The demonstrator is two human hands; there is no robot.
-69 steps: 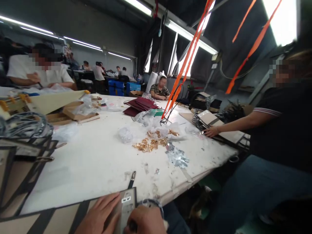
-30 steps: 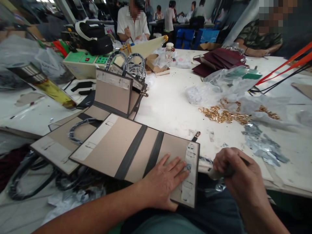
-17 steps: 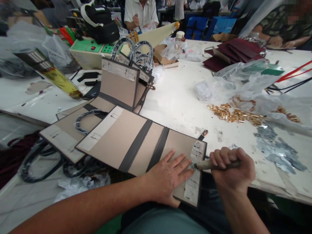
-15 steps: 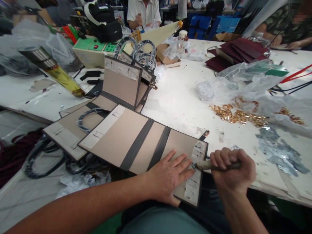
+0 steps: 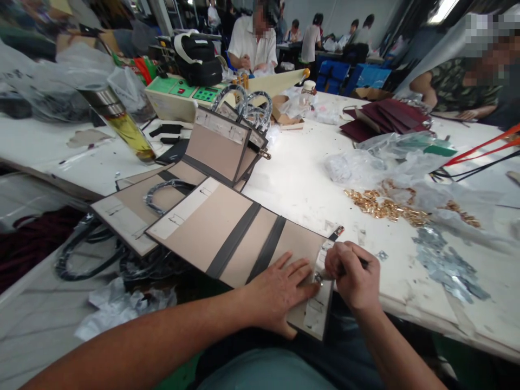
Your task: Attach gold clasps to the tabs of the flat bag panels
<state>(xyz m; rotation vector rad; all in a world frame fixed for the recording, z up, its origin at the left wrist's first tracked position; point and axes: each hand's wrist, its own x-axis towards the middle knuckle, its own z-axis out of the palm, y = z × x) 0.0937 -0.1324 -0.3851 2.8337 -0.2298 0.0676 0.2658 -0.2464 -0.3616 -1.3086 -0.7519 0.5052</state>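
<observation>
My left hand (image 5: 280,295) lies spread on a beige bag panel (image 5: 231,216) with dark edging and two dark bands across it, pressing near its right end. My right hand (image 5: 355,276) is closed in a fist around a tan-handled hand tool (image 5: 324,271). The tool's far end is over a small metal piece (image 5: 318,278) on the panel's pale strip, close to my left fingertips; whether they touch is unclear. Most of the handle is hidden by the fist. A dark strap with a metal clasp (image 5: 338,232) sticks out past the panel's far edge.
More beige bag panels (image 5: 219,142) with plastic-wrapped handles (image 5: 166,197) lie to the left. Gold fittings (image 5: 382,206) and thin metal plates (image 5: 447,265) are heaped on the right. A bottle of yellow liquid (image 5: 125,130) leans at left. Maroon bag pieces (image 5: 385,119) and co-workers are farther back.
My right fist and the tool have moved left and turned, closer to my left fingers. My left hand stays spread on the panel. The view has tilted up, showing more of the room.
</observation>
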